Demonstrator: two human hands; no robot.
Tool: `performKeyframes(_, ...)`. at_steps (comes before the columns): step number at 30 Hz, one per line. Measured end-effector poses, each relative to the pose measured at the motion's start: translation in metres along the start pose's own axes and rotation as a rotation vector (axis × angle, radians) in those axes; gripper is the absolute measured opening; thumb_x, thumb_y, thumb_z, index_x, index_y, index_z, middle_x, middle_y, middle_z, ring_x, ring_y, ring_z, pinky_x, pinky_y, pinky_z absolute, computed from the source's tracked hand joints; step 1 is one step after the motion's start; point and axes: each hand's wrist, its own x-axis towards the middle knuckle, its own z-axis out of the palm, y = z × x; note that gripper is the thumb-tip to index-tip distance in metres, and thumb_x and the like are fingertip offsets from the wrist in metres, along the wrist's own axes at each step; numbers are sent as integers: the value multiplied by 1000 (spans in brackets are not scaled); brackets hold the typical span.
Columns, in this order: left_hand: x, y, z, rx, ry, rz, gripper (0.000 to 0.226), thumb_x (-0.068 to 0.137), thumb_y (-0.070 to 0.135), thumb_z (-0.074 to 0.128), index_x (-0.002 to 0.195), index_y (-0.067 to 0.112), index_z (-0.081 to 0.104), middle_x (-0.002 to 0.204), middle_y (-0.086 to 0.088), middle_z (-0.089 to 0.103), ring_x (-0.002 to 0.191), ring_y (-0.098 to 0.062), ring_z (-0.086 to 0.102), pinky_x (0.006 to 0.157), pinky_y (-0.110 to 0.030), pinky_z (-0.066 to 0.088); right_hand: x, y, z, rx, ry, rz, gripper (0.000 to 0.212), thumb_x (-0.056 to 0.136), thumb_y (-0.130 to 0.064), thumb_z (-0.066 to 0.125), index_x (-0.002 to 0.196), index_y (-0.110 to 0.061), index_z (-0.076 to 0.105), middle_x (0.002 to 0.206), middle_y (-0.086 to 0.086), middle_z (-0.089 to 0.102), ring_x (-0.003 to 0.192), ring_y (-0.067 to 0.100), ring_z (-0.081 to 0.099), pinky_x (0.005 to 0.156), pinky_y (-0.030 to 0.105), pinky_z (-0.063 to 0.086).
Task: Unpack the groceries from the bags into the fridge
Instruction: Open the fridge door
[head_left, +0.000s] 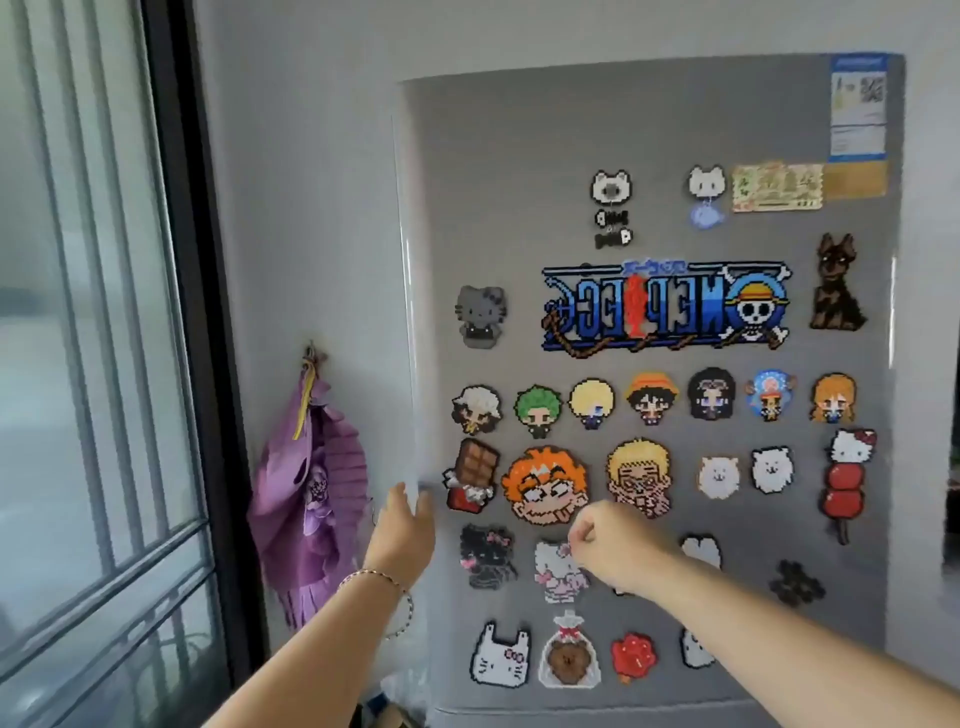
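Eyeing the fridge door: its upright left edge sits right at my left hand, fingers straight, perhaps touching it; my right hand hovers curled, empty, farther right.

Soft daylight comes in thru the window on my left, no hard shadows. Fridge door is evenly lit, w/ a pale sheen down its left edge. Whole pic is a bit soft. My right hand is smeared w/ blur, and so are the low magnets. Wide-angle lens bends the window frame & the door top. Label top right is too fuzzy to read.
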Motion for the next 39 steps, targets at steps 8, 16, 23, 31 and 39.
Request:
performKeyframes(8, 35, -11, 13, -102, -47, 68, 31, 101, 32, 33, 93, 4, 45, 75, -4, 46, 69, -18, 43, 55, -29, 28, 5, -5, 7, -88, 22, 65, 17, 93, -23, 51, 104, -21, 64, 111, -3, 65, 101, 19, 60, 82, 29, 49)
performKeyframes(16, 19, -10, 9, 22, -34, 60, 38, 101, 35, 28, 91, 2, 44, 79, -10, 48, 77, -23, 46, 68, -30, 32, -42, 8, -9, -226, 71, 13, 23, 94, -18, 44, 109, -18, 61, 109, 2, 66, 98, 25, 60, 78, 30, 48)
performKeyframes(23, -101, -3, -9, 65, 93, 183, 36, 97, 42, 32, 79, 12, 38, 71, -4, 44, 63, -20, 40, 59, -34, 32, -106, 26, -31, -219, 208, -111, 24, 94, -19, 43, 113, -18, 59, 112, 0, 65, 98, 23, 60, 80, 33, 52)
performKeyframes(31, -284, 55, 11, 101, 154, 360, 29, 95, 37, 38, 89, 9, 41, 99, -4, 40, 84, -19, 40, 76, -28, 37, -237, 75, -65, -169, 344, -376, 33, 93, -16, 44, 124, -17, 55, 122, -2, 57, 106, 17, 54, 83, 29, 46)
performKeyframes(39, -412, 131, 54, 93, -23, 449, 13, 95, 31, 46, 93, 20, 40, 105, 3, 40, 93, -15, 48, 81, -22, 36, -324, 86, -126, -12, 537, -349, 57, 94, -38, 45, 140, -5, 36, 135, 10, 41, 125, 23, 37, 103, 30, 31)
